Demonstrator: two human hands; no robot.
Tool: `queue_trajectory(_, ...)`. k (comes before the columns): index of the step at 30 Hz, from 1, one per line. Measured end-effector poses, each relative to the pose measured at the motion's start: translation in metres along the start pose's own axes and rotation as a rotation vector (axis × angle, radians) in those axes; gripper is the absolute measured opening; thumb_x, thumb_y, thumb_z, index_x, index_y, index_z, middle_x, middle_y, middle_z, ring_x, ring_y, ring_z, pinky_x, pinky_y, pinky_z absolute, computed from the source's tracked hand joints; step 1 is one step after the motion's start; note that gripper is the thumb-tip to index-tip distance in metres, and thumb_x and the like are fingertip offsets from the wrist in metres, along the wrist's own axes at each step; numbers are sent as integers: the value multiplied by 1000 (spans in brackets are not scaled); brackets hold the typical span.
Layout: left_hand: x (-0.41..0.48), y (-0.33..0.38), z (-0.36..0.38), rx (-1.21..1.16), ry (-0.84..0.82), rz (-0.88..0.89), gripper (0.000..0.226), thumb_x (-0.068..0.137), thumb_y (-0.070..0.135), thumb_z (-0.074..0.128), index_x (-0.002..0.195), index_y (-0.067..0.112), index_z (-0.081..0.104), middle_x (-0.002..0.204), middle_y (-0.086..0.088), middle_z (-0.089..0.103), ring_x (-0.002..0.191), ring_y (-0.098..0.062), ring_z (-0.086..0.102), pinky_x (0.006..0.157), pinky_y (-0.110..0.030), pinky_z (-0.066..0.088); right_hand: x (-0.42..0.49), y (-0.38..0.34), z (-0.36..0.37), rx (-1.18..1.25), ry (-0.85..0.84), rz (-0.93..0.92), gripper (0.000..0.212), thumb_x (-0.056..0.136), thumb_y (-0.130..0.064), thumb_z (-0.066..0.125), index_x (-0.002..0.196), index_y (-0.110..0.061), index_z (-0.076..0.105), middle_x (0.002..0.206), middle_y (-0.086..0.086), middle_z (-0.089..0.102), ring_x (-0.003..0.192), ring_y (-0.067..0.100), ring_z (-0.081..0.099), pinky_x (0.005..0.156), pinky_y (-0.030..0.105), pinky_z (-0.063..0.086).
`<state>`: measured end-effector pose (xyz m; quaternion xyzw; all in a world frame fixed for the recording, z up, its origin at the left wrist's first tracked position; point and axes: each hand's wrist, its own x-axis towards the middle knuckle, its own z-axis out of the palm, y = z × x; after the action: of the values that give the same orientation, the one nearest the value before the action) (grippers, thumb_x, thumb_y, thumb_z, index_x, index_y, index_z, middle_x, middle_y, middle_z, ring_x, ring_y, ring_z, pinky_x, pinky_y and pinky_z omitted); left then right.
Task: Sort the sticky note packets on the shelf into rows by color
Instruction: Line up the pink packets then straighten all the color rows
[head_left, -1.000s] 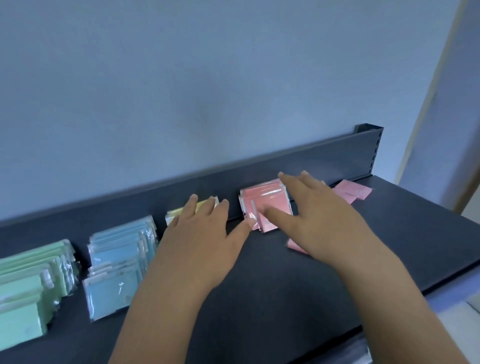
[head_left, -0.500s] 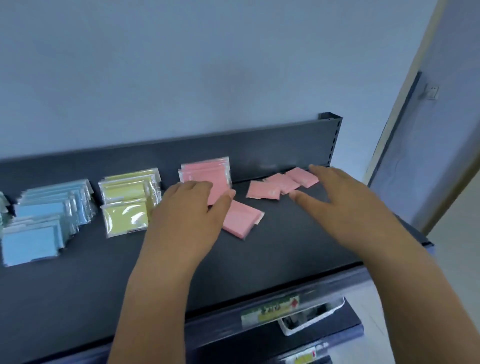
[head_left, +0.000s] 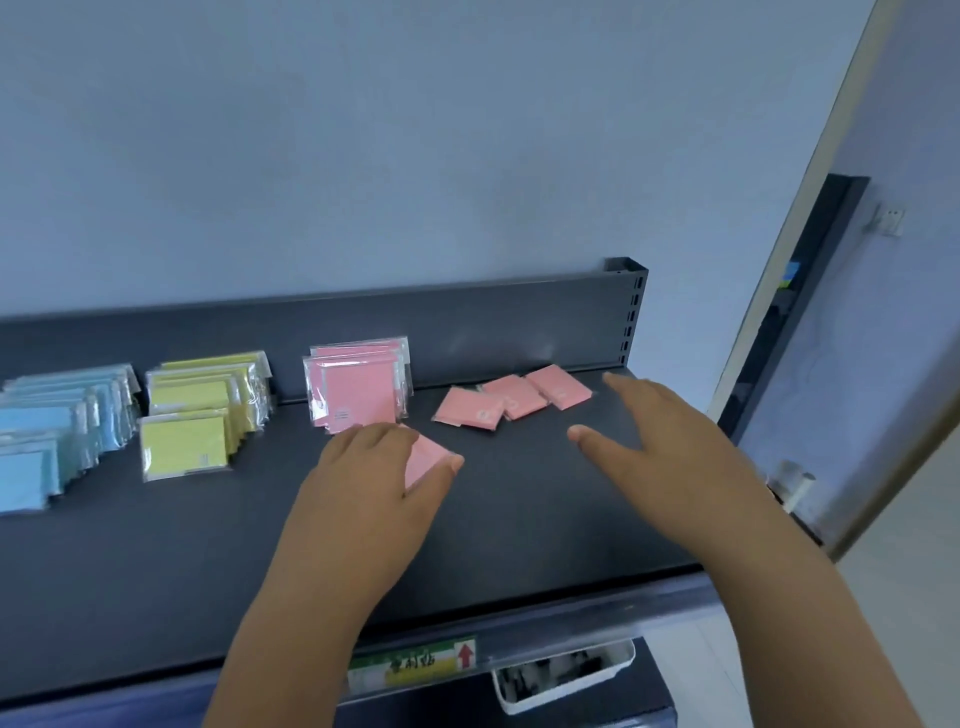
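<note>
Sorted packets stand in rows against the back of the dark shelf (head_left: 519, 525): blue packets (head_left: 52, 431) at the left, yellow packets (head_left: 197, 415) beside them, then a pink row (head_left: 358, 384). In front of the pink row lies one flat pink packet (head_left: 428, 457). My left hand (head_left: 374, 483) covers most of it, fingertips bent over its far edge and thumb against its right edge. Three loose pink packets (head_left: 514, 397) lie flat and overlapping near the back right. My right hand (head_left: 665, 441) hovers just right of them, fingers straight and spread, holding nothing.
The shelf's back panel (head_left: 493, 322) ends in a slotted upright post (head_left: 631, 312) at the right. Along the front edge runs a label strip (head_left: 415, 667), with a white bin (head_left: 566, 675) on the level below. A door frame (head_left: 810, 260) stands to the right.
My right hand left the pink row and moved right toward the loose pink packets. My left hand shifted from the yellow row onto the flat pink packet. The view swung right.
</note>
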<state>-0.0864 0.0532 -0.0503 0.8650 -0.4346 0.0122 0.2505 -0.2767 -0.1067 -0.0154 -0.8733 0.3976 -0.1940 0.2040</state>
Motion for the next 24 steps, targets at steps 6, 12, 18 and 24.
queue_trajectory(6, 22, 14, 6, -21, 38, 36, 54, 96, 60, 49, 135, 24, 59, 139, 11, 55, 135, -13, 39, 106, -32, 37, 25, 6, 10, 19, -2, -51, 67, 98, -54, 57, 156, -32, 34, 159, -13, 38, 144, 10, 37, 106, 28, 34)
queue_trajectory(12, 46, 30, 19, -62, -41, 14, 58, 94, 59, 50, 139, 23, 58, 137, 11, 56, 133, -14, 44, 106, -31, 40, 52, 19, 1, 11, -77, -85, 65, 98, -53, 56, 156, -33, 34, 159, -13, 37, 144, 11, 37, 105, 28, 34)
queue_trajectory(18, 72, 51, 29, -86, -60, -42, 50, 94, 53, 59, 135, 26, 60, 136, 8, 57, 131, -18, 46, 108, -39, 42, 76, 32, -8, -18, -172, -142, 47, 97, -48, 59, 139, -30, 51, 145, -8, 52, 129, 17, 50, 98, 33, 41)
queue_trajectory(24, 66, 20, 33, 82, -76, -321, 64, 87, 55, 69, 139, 19, 56, 139, -4, 58, 128, -28, 50, 103, -40, 44, 94, 42, -4, -162, -313, -215, 50, 97, -51, 57, 137, -21, 53, 142, -2, 54, 130, 21, 51, 105, 40, 44)
